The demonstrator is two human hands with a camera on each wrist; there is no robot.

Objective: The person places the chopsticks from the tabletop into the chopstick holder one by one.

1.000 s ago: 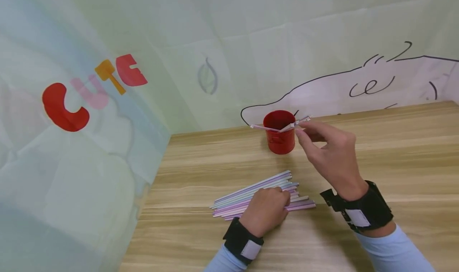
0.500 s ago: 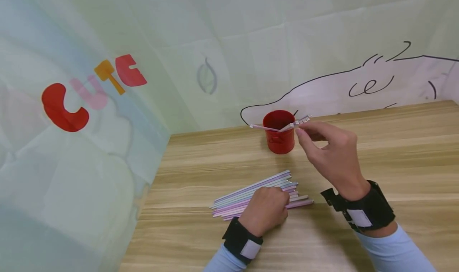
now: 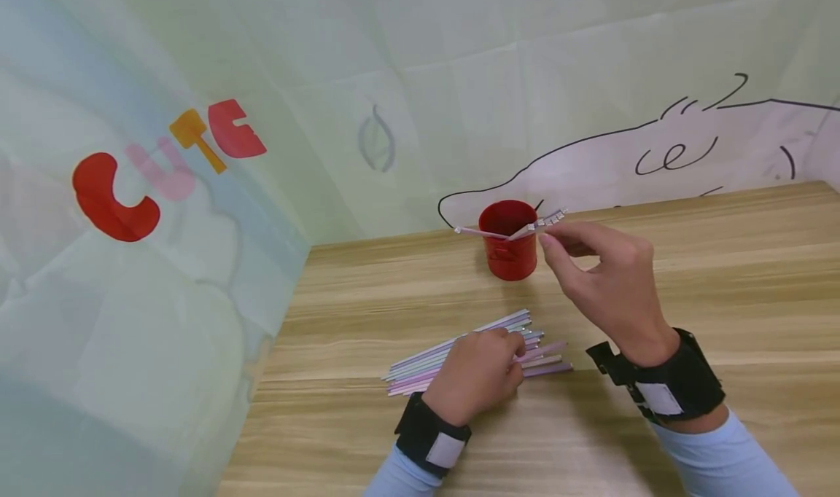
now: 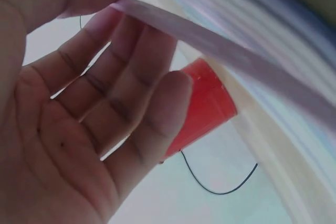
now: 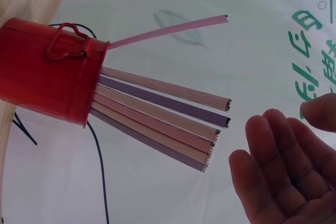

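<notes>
My left hand (image 3: 474,377) is low over a row of slim, pencil-like pastel sticks (image 3: 420,366) on the table. In the left wrist view, its thumb and forefinger pinch the end of one purple stick (image 4: 226,51), the other fingers half bent. A small red bucket (image 3: 510,258) stands near the wall, holding several slanting sticks (image 5: 168,121) with silvery ends and a lone pink one (image 5: 173,29). My right hand (image 3: 607,282) hovers at the bucket's right beside those ends; the right wrist view has a gap between its loosely bent fingers and them.
The wooden table (image 3: 367,286) meets a printed cloth wall (image 3: 407,132) just behind the bucket. Another cloth wall (image 3: 164,315) with coloured letters borders the left side. The bucket's wire clasp (image 5: 65,43) sticks out from its side.
My left hand has shifted slightly left and up, its fingers lifting a stick end from the row; the near sticks have spread a little. My right hand has hardly moved.
</notes>
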